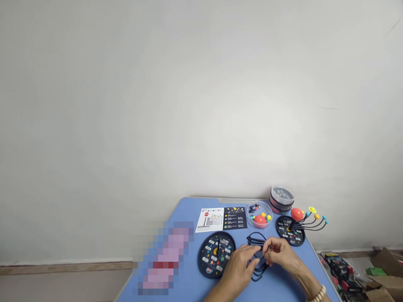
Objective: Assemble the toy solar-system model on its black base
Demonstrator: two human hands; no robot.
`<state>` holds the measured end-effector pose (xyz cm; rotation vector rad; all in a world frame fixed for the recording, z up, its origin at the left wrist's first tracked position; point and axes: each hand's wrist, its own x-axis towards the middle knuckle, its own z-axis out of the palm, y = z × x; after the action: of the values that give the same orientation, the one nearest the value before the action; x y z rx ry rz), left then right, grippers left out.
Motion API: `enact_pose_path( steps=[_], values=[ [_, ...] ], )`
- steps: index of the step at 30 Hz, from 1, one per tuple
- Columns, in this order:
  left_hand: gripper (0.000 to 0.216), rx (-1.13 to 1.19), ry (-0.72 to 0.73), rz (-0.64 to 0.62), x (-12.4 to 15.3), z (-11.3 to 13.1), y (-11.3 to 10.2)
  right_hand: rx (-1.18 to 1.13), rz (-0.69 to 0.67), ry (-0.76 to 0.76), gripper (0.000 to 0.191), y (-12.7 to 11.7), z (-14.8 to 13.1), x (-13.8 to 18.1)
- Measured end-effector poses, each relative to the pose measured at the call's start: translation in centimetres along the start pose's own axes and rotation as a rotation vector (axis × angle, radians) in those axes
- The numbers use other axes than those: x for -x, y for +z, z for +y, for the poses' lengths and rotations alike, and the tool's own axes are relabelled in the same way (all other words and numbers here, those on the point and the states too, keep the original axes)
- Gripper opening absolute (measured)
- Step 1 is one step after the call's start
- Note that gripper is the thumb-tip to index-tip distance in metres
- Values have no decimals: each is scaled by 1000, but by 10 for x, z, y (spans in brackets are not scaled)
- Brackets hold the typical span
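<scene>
My left hand [242,265] is low over the blue table, thumb and forefinger apart, with nothing visible between them. Close beside it my right hand [281,254] has its fingertips pinched together; what they hold is hidden. Thin black curved rods [257,275] lie under and around both hands, partly covered by them. Left of my left hand stands a round black base [209,263] printed with coloured planets, a black post [218,245] upright on it. To the right is an assembled solar system model [296,240] with a red ball and several curved arms tipped with small coloured balls.
A clear round tub [249,221] holds a red ball, smaller balls and black bits. Behind it are stacked round containers [281,208]. An instruction sheet [210,226] lies at the back. A pixelated pink patch [171,253] is at left; boxes [390,268] lie beyond the table's right edge.
</scene>
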<state>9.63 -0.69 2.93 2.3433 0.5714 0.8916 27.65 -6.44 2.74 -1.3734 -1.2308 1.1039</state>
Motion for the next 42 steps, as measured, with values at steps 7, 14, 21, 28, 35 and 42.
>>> enact_pose_path(
  steps=[7, 14, 21, 28, 35, 42],
  values=[
    [26, -44, -51, 1, -5, -29, 16, 162, 0, -8, 14, -7, 13, -9],
    [32, -129, -12, -25, -2, -31, 16, 429, 41, -65, 11, -8, 7, -4],
    [33, -244, 10, -68, 4, -23, 10, 570, 7, -151, 17, -8, -4, 3],
    [30, -257, -19, -141, 7, -17, 4, 651, 15, -202, 29, -11, -4, 12],
    [31, -208, -9, -144, 9, -16, 3, 681, 1, -242, 33, -7, -8, 21],
    [32, -165, 17, -98, 17, -12, -5, 702, 8, -230, 34, -7, -10, 27]
  ],
)
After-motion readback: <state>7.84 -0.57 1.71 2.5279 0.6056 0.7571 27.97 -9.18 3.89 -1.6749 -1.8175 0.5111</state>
